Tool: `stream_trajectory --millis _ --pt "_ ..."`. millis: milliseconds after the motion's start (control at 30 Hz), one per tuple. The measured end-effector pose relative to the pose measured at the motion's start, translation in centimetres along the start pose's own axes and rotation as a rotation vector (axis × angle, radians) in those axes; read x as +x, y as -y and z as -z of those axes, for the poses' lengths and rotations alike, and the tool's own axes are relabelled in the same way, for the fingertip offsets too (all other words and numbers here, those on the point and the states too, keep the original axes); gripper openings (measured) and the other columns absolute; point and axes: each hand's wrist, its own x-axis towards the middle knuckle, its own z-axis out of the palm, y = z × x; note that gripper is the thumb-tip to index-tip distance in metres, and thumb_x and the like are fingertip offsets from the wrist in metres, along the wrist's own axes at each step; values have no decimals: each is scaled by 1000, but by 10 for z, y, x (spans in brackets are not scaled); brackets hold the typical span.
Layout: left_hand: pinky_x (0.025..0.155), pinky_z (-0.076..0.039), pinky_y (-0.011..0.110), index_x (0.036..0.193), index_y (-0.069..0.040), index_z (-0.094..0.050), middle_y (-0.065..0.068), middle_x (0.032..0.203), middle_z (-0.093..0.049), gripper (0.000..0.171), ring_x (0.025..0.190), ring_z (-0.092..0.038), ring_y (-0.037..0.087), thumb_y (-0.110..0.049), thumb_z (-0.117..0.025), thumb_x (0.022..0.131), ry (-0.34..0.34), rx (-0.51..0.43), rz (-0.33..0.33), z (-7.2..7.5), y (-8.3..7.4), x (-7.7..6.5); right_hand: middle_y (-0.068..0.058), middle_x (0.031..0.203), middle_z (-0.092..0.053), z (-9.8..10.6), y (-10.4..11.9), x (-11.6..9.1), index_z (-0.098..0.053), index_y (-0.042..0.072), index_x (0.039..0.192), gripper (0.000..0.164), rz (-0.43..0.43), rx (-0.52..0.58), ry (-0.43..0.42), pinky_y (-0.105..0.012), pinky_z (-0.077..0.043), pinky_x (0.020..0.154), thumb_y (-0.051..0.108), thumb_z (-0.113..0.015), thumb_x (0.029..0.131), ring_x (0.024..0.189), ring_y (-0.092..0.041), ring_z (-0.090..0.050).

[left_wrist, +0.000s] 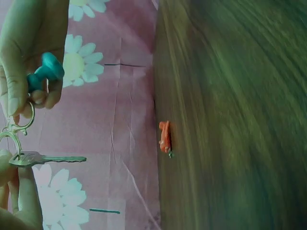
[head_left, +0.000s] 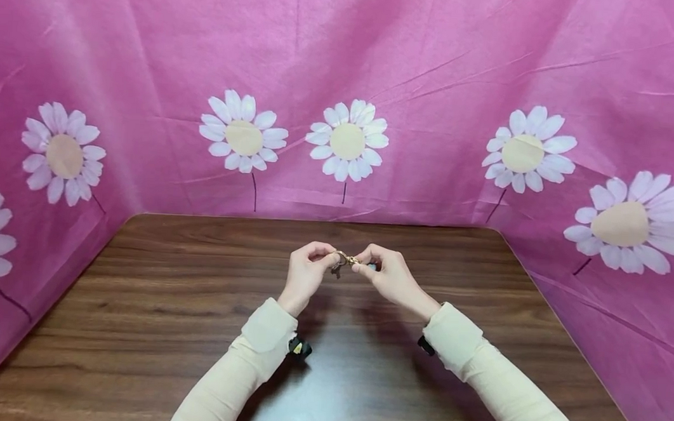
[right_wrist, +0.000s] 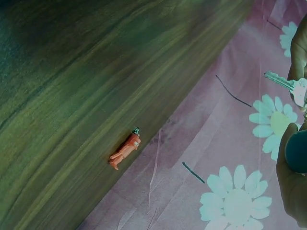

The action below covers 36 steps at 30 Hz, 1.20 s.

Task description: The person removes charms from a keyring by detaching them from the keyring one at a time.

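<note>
My left hand (head_left: 303,277) pinches a metal key ring (left_wrist: 11,139) between thumb and fingers. From that ring hangs a key (left_wrist: 53,159), its blade sticking out free of the fingers. My right hand (head_left: 392,278) pinches the gold-coloured clasp (head_left: 352,260) that joins onto the ring. A teal charm (left_wrist: 47,73) with rounded parts sits against the right hand's fingers, partly covered by them. Both hands are raised over the table, close together, with the ring and clasp between them. In the right wrist view, the key (right_wrist: 283,83) and the teal charm (right_wrist: 298,151) are cut by the frame edge.
A small orange figure (right_wrist: 124,151) with a green end lies on the wooden table (head_left: 193,330) near its far edge. Pink cloth (head_left: 437,50) with printed daisies encloses the table at the back and sides.
</note>
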Motion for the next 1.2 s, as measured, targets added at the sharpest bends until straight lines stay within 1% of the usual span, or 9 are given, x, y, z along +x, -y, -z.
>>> stream_trajectory --millis 100,300,500,600,767,900,967,1067,1200 --pt "65 -50 25 88 3 -65 1 75 -66 13 65 -59 5 -2 -69 77 1 -34 24 -1 3 2 -1 83 -69 0 -2 1 -63 12 80 6 -9 -3 -12 -22 -41 53 10 -69 80 61 -13 -51" --pt "65 -47 20 90 4 -65 6 81 -67 14 69 -59 4 -1 -68 77 53 -4 19 0 13 -2 2 71 -65 -5 -8 -7 -65 14 83 6 -49 10 -46 -21 -37 48 10 -69 80 58 -19 -49" --pt "65 -47 17 95 5 -64 18 86 -67 18 71 -60 7 0 -66 78 112 57 -99 3 17 -1 3 72 -66 -7 -8 -6 -66 14 84 6 -19 -20 -75 -21 -36 46 10 -69 80 55 -18 -46" --pt "66 -49 17 94 1 -66 16 85 -68 16 73 -63 12 2 -66 77 140 172 -189 4 17 2 4 72 -67 -5 -8 -2 -67 13 84 5 -9 -68 -49 -21 -38 48 11 -69 80 56 -15 -48" --pt "70 -52 19 88 -3 -68 7 84 -67 11 79 -66 16 0 -67 77 190 425 -404 4 13 6 5 74 -68 -2 -8 4 -69 12 83 4 4 -146 -18 -21 -41 53 12 -69 79 59 -8 -51" --pt "66 -52 22 80 -11 -69 -1 79 -64 4 72 -65 10 -7 -70 78 150 696 -572 2 8 3 4 75 -69 0 -4 4 -69 12 83 4 4 -159 4 -22 -42 55 12 -69 79 61 -8 -52" --pt "64 -50 25 78 -13 -69 -3 77 -64 3 69 -64 8 -11 -70 77 116 776 -625 2 6 2 3 76 -69 0 -1 2 -69 13 84 4 7 -170 13 -21 -42 55 13 -69 80 61 -7 -52" --pt "61 -48 27 76 -12 -69 -4 74 -65 2 65 -61 8 -13 -71 76 81 767 -633 2 7 3 3 77 -69 0 1 0 -69 13 85 5 17 -183 14 -21 -42 54 14 -69 79 60 -5 -51" --pt "60 -46 24 75 -14 -70 -5 72 -66 3 64 -60 7 -14 -73 73 68 659 -539 4 10 3 2 78 -69 0 2 -3 -70 14 85 6 13 -159 7 -21 -40 51 15 -70 79 57 -6 -48"
